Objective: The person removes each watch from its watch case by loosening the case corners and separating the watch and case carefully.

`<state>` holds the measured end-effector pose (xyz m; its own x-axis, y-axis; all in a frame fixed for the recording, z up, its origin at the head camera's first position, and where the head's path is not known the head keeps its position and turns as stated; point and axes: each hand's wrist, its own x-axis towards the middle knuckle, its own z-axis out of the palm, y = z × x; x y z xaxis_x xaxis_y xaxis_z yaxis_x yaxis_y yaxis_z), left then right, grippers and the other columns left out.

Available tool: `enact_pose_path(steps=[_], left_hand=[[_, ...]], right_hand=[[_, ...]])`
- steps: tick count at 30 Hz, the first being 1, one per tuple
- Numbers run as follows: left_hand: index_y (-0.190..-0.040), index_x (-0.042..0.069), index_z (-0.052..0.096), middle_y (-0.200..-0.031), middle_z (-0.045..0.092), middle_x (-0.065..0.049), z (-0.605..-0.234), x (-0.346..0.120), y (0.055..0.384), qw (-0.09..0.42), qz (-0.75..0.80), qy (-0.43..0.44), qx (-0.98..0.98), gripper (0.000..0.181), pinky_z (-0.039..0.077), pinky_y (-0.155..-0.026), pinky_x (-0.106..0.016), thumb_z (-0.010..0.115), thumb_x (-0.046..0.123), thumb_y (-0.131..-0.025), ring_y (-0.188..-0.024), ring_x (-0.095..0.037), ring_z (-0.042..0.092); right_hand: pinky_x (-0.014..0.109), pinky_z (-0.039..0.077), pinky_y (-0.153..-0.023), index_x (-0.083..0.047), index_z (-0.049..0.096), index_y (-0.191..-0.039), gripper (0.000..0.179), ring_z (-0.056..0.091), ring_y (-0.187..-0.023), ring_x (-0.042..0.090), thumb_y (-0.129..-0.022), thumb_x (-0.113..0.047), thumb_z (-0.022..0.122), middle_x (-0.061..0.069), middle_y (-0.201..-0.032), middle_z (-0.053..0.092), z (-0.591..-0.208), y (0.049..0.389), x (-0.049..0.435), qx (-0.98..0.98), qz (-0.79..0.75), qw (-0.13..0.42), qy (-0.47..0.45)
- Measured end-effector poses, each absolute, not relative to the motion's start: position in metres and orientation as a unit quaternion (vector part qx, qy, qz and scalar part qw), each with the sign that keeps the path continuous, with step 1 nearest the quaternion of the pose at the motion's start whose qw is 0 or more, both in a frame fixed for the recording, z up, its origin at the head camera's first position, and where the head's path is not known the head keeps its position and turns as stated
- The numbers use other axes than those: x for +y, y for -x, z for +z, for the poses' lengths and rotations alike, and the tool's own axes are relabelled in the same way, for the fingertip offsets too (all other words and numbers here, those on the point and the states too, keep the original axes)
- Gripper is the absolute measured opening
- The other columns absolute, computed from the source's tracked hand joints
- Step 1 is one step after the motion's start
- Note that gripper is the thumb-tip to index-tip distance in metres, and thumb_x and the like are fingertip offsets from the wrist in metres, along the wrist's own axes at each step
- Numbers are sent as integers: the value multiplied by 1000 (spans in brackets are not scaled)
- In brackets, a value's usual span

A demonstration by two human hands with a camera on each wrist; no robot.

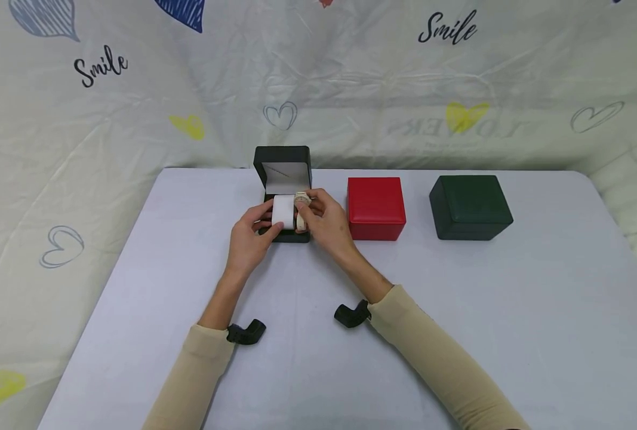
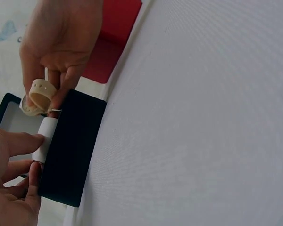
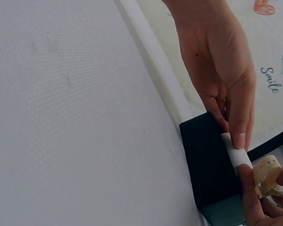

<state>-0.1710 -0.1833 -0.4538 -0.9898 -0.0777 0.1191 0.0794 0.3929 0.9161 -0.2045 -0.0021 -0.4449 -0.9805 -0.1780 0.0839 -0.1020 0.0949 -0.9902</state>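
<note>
A dark watch box (image 1: 282,154) stands with its lid raised, showing a pale lining. My left hand (image 1: 247,237) pinches a white watch cushion (image 1: 283,212) between thumb and fingers over the box base. Beside the cushion's right end, my right hand (image 1: 328,226) holds a cream-strapped wristwatch (image 1: 301,220). In the left wrist view the strap (image 2: 43,90) of the watch curves in a loop with its holes showing. The right wrist view has the cushion (image 3: 236,151) behind the front wall of the box (image 3: 208,162), with right-hand fingers at its end.
A closed red box (image 1: 376,206) sits right of the open one, close to my right hand. Farther right is a closed dark green box (image 1: 471,206). The white table (image 1: 318,358) backs onto a printed curtain (image 1: 350,107). Each wrist wears a black camera mount (image 1: 247,332).
</note>
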Motion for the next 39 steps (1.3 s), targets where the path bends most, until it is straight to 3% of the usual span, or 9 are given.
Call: enact_pose_path(steps=[19, 32, 39], left_hand=[[-147, 5, 59, -136, 62, -17, -456, -182, 171, 66, -533, -11, -844, 55, 54, -109, -42, 76, 6, -94, -120, -30, 61], [-149, 4, 56, -135, 57, -18, -455, -179, 172, 56, -503, -8, -863, 56, 51, -109, -43, 74, 8, -96, -123, -31, 59], [-149, 4, 56, -135, 57, -17, -456, -180, 171, 59, -497, -3, -865, 57, 51, -109, -43, 74, 8, -96, -123, -30, 59]], right_hand=[[33, 66, -69, -2, 60, -135, 35, 73, -111, 31, -102, -12, 66, 20, -123, 73, -448, 206, -2, 731, -675, 46, 87], [34, 65, -67, -3, 64, -130, 31, 72, -99, 29, -102, -13, 67, 18, -119, 73, -446, 207, -1, 740, -666, 36, 92], [29, 64, -69, -4, 64, -130, 31, 73, -99, 27, -101, -14, 68, 17, -117, 74, -445, 206, -2, 752, -653, 32, 88]])
